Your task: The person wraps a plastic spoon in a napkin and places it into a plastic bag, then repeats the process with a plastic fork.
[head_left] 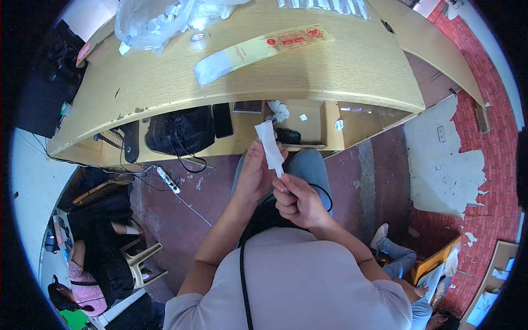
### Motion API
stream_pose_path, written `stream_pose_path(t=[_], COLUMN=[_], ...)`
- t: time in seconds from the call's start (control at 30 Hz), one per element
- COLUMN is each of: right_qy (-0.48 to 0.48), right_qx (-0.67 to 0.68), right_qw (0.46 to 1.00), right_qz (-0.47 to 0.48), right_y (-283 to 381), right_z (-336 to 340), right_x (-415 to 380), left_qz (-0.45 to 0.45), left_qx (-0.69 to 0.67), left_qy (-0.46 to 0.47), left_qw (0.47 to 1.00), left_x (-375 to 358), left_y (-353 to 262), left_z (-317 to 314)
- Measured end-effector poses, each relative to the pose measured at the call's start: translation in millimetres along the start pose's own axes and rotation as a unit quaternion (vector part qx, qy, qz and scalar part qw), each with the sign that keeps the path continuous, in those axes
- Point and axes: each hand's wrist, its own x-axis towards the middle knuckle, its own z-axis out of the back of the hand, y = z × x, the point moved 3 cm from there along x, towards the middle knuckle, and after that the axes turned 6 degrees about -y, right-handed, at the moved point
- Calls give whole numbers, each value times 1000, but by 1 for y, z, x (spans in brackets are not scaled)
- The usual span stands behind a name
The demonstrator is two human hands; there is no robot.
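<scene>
I hold a white paper strip [268, 144] upright between my two hands, near the centre of the frame, in front of the edge of a wooden surface [368, 71]. Its long axis runs steeply from upper left to lower right; the broad end points up toward the surface, and the narrow end points down toward my shirt [308, 275]. My left hand [255, 173], on the strip's left side, grips it along the edge, with part of the fingers hidden behind it. My right hand [300, 202], below and to the right, pinches the narrow tail between thumb and forefinger, the other fingers curled in.

Beyond the strip, an open drawer [313, 137] holds a crumpled tissue [279, 111] and a small dark pouch [288, 136]. On the surface, a yellow and white packet [264, 50] slants across the upper middle of the frame, its white end at lower left, near a tape roll [199, 40] and a clear plastic bag [154, 25]. At lower left sits a person in a pink top [94, 289].
</scene>
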Motion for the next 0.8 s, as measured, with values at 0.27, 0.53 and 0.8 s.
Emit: stream_pose_path(t=[0.27,0.53,0.8], right_qy=[-22,-94,-133], right_qx=[-16,-96,-184], right_qw=[1000,988,964], right_qz=[10,81,137], right_y=[3,5,5], right_z=[-4,-1,6], right_x=[-1,0,4], left_qz=[-16,-190,-213], left_qx=[35,221,357], left_qy=[-91,-145,-231], left_qw=[995,946,880], left_x=[-1,-4,-9], left_y=[-1,-22,-32], left_z=[-10,-11,-15])
